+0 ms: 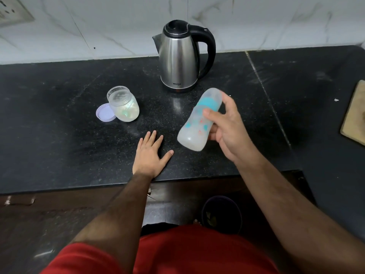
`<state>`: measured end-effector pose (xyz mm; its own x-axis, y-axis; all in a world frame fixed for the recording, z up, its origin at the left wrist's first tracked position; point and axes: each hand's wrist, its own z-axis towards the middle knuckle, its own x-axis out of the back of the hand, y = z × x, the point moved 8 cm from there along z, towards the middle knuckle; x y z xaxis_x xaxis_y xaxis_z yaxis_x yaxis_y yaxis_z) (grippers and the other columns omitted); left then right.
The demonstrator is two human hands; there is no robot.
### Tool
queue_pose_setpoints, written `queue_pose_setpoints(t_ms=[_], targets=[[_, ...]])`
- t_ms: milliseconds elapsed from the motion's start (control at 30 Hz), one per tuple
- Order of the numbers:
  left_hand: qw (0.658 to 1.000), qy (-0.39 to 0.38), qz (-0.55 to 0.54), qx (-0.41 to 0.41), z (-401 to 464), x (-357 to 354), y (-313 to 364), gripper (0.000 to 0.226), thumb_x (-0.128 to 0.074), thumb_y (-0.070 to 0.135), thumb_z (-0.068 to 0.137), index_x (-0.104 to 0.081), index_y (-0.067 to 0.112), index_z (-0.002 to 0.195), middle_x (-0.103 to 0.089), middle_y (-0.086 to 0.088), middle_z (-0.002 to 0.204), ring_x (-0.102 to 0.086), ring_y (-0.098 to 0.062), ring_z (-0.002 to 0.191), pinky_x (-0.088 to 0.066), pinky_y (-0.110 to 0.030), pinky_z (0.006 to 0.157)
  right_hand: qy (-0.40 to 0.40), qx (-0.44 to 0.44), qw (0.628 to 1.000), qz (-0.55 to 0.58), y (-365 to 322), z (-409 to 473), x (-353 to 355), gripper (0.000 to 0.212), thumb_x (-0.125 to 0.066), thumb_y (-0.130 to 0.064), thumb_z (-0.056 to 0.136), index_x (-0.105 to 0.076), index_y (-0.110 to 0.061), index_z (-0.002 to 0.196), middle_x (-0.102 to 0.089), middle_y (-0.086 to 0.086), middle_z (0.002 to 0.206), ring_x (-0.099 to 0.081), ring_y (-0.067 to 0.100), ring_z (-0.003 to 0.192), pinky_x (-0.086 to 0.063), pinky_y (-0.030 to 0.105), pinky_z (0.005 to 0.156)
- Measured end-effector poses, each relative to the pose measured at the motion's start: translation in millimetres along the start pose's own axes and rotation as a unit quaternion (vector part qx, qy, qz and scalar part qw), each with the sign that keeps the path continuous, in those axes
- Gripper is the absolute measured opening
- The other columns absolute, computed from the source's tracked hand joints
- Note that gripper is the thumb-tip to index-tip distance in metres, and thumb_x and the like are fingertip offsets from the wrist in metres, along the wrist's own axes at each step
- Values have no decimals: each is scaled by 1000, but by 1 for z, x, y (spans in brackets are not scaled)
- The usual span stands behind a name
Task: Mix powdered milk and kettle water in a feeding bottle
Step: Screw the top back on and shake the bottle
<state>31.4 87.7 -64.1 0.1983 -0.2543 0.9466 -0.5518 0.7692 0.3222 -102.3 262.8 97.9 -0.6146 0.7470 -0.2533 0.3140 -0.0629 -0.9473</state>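
Right hand [227, 127]: held above the desk's near right part, its grip wrapped round the feeding bottle, thumb across the front of the body and the other fingers behind it
Feeding bottle [197, 123]: frosted and translucent, printed with teal and red marks and capped at the top; it is lifted clear of the desk and tilted, base toward the near edge and cap toward the kettle; its outline is blurred
Left hand [151, 155]: lies palm down on the desk [59, 145] close to the near edge, fingers straight and spread, the grip open with nothing in it
Kettle [180, 58]: stainless steel with a black lid and black handle, upright near the desk's far edge by the wall, handle turned right and spout left; lettering on its base reads MILTON
Powder jar [123, 104]: clear glass, standing open left of the kettle toward the middle of the desk, pale contents inside with something green among them that cannot be made out
Jar lid [104, 113]: pale lilac, lying on the desk and touching the jar's left side
Cutting board [355, 113]: a wooden edge showing at the desk's right edge
Person: red clothing at the bottom of the view
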Motion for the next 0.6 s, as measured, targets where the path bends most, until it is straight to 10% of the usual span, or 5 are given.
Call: queue_pose_setpoints(t_ms=[133,333,600], targets=[[1000,-3,0,1,0,-1,1,76,-38,70,91,-37,23,152,-21,-3,165,-7,-17,154,-5,-41,126,62,15,995,71,-6,5,9,61,-65,-19,92,-35,-28,144,-64,4,119,-71,23,103,-60,44,78],[1000,-12,6,-6,1,0,1,87,-22,72,83,-37,23,152,-22,-5,164,-8,-19,154,-7,-42,125,-85,-26,995,-40,18,-10,-21,64,-66,-12,92,-34,-28,145,-71,9,108,-73,27,96,-60,51,79],[1000,0,-1,1,-1,2,3,75,-41,67,92,-37,22,152,-21,-3,164,-7,-17,154,-3,-39,126,50,5,997,49,0,7,5,59,-64,-17,93,-35,-29,144,-66,2,115,-72,21,98,-59,40,74]])
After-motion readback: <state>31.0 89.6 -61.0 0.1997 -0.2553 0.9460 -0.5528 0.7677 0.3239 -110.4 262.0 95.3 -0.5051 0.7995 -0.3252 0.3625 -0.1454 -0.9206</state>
